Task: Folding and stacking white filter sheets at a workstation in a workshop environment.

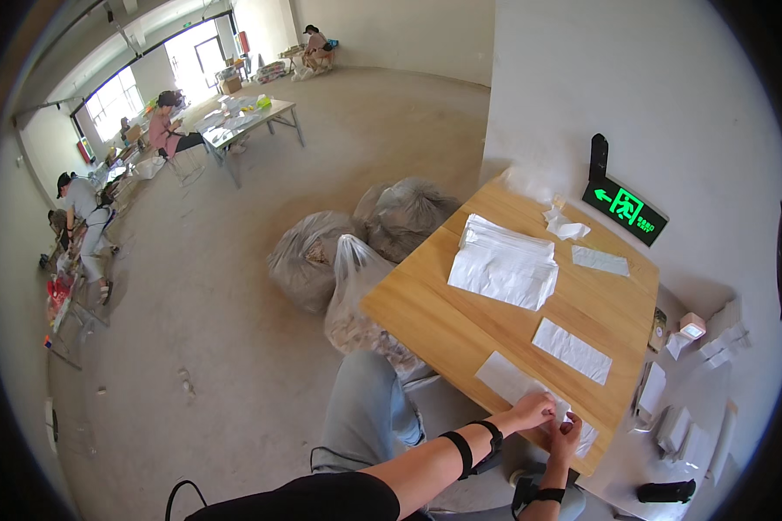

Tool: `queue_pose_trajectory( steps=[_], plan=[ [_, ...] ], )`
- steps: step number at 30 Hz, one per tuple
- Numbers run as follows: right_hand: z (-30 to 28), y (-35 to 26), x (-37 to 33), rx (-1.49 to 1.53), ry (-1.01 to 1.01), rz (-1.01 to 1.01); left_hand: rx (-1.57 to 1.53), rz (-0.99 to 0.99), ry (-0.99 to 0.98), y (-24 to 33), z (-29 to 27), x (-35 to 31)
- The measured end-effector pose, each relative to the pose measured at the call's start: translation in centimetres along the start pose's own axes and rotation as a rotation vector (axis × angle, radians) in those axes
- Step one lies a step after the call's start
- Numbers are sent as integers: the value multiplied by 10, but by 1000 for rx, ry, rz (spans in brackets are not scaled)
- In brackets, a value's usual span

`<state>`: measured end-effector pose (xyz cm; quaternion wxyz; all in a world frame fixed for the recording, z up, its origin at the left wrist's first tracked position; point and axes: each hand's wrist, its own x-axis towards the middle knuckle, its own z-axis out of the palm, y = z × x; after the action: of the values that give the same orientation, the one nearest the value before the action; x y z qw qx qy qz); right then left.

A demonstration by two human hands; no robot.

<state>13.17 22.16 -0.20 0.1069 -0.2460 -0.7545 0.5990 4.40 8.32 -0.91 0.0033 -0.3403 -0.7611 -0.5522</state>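
Two hands, left point(531, 412) and right point(566, 437), meet at the worktop's point(426, 300) near edge, each grip pinched almost closed on a thin white piece point(562, 406). One white strip point(502, 373) lies close along that edge. Beyond, bare wood separates a second strip point(572, 351) from the white stack point(504, 262); plastic bags point(308, 260) crowd the left corner.

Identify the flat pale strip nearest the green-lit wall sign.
The flat, pale, rectangular strip right of the stacked white sheets; others lie farther from that sign.
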Motion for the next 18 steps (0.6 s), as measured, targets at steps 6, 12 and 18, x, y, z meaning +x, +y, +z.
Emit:
queue_pose_trajectory(
  steps=[6,12,18],
  plan=[
    [-1,4,2,-36,74,22,11,-14,0,6,2,2],
    [-1,-5,-3,5,58,58,57,-40,-32,6,1,1],
    [2,10,3,-28,93,-20,61,-43,-14,8,1,0]
  ],
)
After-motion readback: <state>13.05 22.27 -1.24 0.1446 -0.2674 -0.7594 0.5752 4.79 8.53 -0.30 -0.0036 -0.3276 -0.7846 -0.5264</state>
